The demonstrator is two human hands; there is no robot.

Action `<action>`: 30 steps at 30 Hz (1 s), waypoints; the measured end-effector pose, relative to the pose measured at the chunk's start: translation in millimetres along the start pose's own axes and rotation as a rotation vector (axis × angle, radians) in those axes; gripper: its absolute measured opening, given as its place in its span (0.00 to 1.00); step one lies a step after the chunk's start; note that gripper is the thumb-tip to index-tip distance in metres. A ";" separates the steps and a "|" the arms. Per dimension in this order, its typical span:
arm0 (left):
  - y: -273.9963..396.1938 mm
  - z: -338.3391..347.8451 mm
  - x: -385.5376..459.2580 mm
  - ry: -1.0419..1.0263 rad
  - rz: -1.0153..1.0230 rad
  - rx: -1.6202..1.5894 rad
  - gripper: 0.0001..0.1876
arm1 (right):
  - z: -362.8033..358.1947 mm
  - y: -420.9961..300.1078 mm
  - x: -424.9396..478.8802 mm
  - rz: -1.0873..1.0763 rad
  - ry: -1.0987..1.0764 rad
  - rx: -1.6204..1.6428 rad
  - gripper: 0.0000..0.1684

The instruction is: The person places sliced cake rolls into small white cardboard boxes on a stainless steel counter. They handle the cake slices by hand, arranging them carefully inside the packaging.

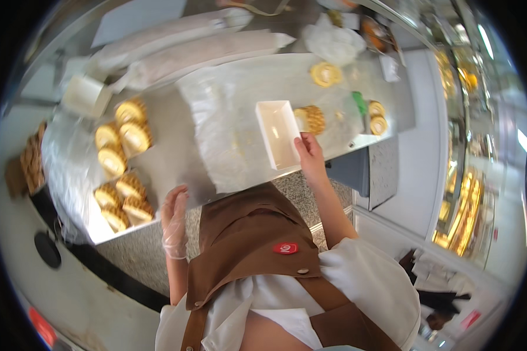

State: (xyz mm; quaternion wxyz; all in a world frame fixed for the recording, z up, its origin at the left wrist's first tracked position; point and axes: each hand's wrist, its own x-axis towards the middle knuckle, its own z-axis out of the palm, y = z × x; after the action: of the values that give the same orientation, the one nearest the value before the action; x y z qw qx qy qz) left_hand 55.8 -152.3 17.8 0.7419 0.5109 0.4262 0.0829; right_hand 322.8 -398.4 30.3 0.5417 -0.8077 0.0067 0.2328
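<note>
My right hand (311,153) grips the near right side of a white rectangular paper box (276,136), thumb on its rim. The box is open at the top and nothing shows inside. Just beyond my right fingers lies a cake roll (312,119) with a mottled brown crust. My left hand (175,215), in a clear plastic glove, hangs at the table's front edge and holds nothing; its fingers are slightly curled and blurred. To its left, several cut roll pieces (124,197) fill a white box, with more cream-filled slices (122,136) grouped behind them.
The metal table (171,127) carries a sheet of pale paper (221,145). Long paper-wrapped rolls (206,52) lie along the back. Another white box (86,96) stands back left. Cake slices (326,74), a green object (359,102) and small roll pieces (377,118) are on the right.
</note>
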 end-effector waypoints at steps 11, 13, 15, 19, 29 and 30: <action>12.5 117.2 15.7 -0.053 0.116 0.239 0.14 | -276.3 77.0 51.6 -0.088 0.483 0.344 0.19; 15.5 155.7 16.1 -0.054 0.127 0.353 0.15 | -335.3 82.4 68.5 -0.039 0.548 0.313 0.19; 15.2 206.2 15.0 -0.068 0.167 0.481 0.18 | -424.0 146.3 107.6 -0.093 0.644 0.062 0.21; -5.1 293.8 37.3 -0.183 0.513 0.998 0.44 | -536.2 234.6 189.5 -0.102 0.558 0.093 0.21; -17.6 373.2 93.0 -0.229 0.570 1.342 0.67 | -576.4 279.0 274.9 -0.089 0.404 -0.260 0.22; -16.2 375.1 93.6 -0.241 0.566 1.357 0.68 | -577.6 277.1 277.4 -0.097 0.404 -0.269 0.22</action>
State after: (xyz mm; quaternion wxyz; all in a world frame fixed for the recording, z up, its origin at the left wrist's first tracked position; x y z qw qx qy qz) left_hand 378.0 -365.4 -3.8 0.2555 0.9525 0.1514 -0.0671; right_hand 710.2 -953.1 -141.7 0.4276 -0.9020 0.0453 0.0390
